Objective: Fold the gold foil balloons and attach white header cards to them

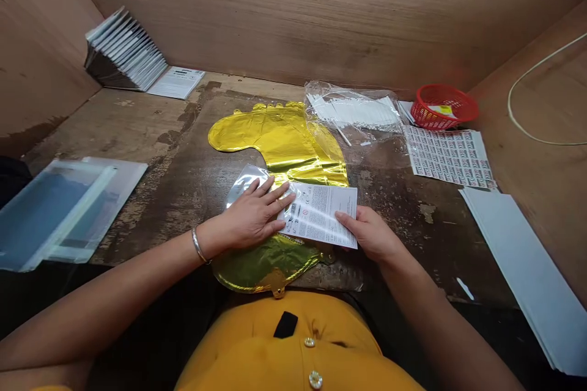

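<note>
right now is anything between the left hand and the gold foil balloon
Yes: the clear plastic film and the printed card lie across the middle of the gold foil balloon. The left hand rests flat over them, while the right hand grips the card's right end.

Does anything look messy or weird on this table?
A little! One white stick pokes out at an angle from the pile of white sticks, which lie mostly side by side. The tabletop also looks worn, with scuffed, patchy spots. Nothing looks spilled.
</note>
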A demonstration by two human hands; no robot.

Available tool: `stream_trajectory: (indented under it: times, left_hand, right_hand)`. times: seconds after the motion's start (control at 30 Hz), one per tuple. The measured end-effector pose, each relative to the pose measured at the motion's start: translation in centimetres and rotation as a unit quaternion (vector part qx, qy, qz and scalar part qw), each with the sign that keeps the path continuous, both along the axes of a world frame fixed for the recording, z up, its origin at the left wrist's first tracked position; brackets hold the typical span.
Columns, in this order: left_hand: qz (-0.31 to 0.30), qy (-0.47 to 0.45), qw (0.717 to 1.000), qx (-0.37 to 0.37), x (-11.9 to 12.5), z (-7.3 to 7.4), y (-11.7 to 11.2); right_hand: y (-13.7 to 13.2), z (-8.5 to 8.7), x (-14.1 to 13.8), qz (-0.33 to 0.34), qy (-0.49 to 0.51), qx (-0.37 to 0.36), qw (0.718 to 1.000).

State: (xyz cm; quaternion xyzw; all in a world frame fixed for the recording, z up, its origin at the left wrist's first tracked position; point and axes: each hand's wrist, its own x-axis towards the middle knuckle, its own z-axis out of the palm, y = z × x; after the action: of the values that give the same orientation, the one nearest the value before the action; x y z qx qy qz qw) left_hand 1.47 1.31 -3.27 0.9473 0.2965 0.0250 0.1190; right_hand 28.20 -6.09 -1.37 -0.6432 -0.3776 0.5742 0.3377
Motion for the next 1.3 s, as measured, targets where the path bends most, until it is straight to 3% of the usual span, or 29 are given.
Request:
stream_trajectory:
  times: [0.1,0.13,0.17,0.2,0.23,0.27,0.3,0.37,0.43,0.5,0.57,0.67,0.8,0.87,1.03,1.1,1.2,1.3]
  left_hand:
    - [0.014,-0.107,0.994,0.025,-0.3,1.2,0.0]
    - [0.048,-0.188,0.980,0.046,-0.4,1.9,-0.3]
    - [0.103,-0.294,0.948,0.066,-0.5,2.7,-0.8]
    - [0.172,-0.411,0.892,0.069,-0.4,3.5,-1.4]
    - [0.243,-0.522,0.817,0.038,-0.3,4.2,-2.1]
    - [0.299,-0.607,0.735,-0.037,0.1,4.7,-2.9]
    - [0.334,-0.657,0.659,-0.151,0.6,5.1,-3.6]
    - [0.343,-0.672,0.525,-0.392,2.1,5.3,-4.7]
    - [0.336,-0.658,0.430,-0.519,3.9,4.9,-5.3]
    - [0.346,-0.682,0.374,-0.524,5.6,4.3,-5.4]
    - [0.351,-0.710,0.356,-0.496,6.7,3.8,-5.5]
    - [0.348,-0.738,0.351,-0.459,7.1,3.3,-5.6]
    - [0.359,-0.745,0.355,-0.436,6.5,2.6,-6.0]
    - [0.357,-0.732,0.375,-0.443,6.7,2.1,-6.6]
    - [0.329,-0.684,0.459,-0.462,7.2,1.7,-7.7]
    - [0.329,-0.703,0.445,-0.447,6.5,2.1,-6.9]
    - [0.353,-0.739,0.394,-0.418,5.1,2.5,-5.1]
    - [0.363,-0.730,0.394,-0.425,5.0,2.0,-4.6]
  right_hand:
    - [0.1,-0.1,-1.1,-0.038,0.020,0.034,0.999]
    - [-0.1,-0.1,-1.4,-0.060,0.031,0.053,0.996]
    - [-0.3,-0.1,-1.7,-0.088,0.044,0.078,0.992]
    - [-0.5,0.0,-2.0,-0.117,0.056,0.103,0.986]
    - [-0.9,0.1,-2.3,-0.145,0.066,0.128,0.979]
    - [-1.3,0.3,-2.5,-0.168,0.073,0.149,0.972]
    - [-1.7,0.5,-2.9,-0.182,0.079,0.164,0.966]
    - [-2.5,1.0,-3.6,-0.174,0.079,0.170,0.967]
    - [-3.1,1.5,-4.7,-0.139,0.061,0.158,0.976]
    - [-3.2,1.8,-5.9,-0.115,0.030,0.152,0.981]
    - [-3.0,2.1,-6.9,-0.105,0.004,0.164,0.981]
    - [-2.7,2.3,-6.9,-0.081,0.004,0.191,0.978]
    - [-3.3,1.9,-5.3,0.003,0.047,0.132,0.990]
    - [-3.6,1.6,-4.9,0.018,0.047,0.104,0.993]
    - [-3.1,1.6,-6.1,-0.008,0.009,0.133,0.991]
    - [-3.0,1.9,-6.4,0.001,0.002,0.137,0.991]
    - [-3.2,2.2,-6.4,0.019,-0.002,0.125,0.992]
    - [-3.1,2.1,-6.8,0.011,0.003,0.112,0.994]
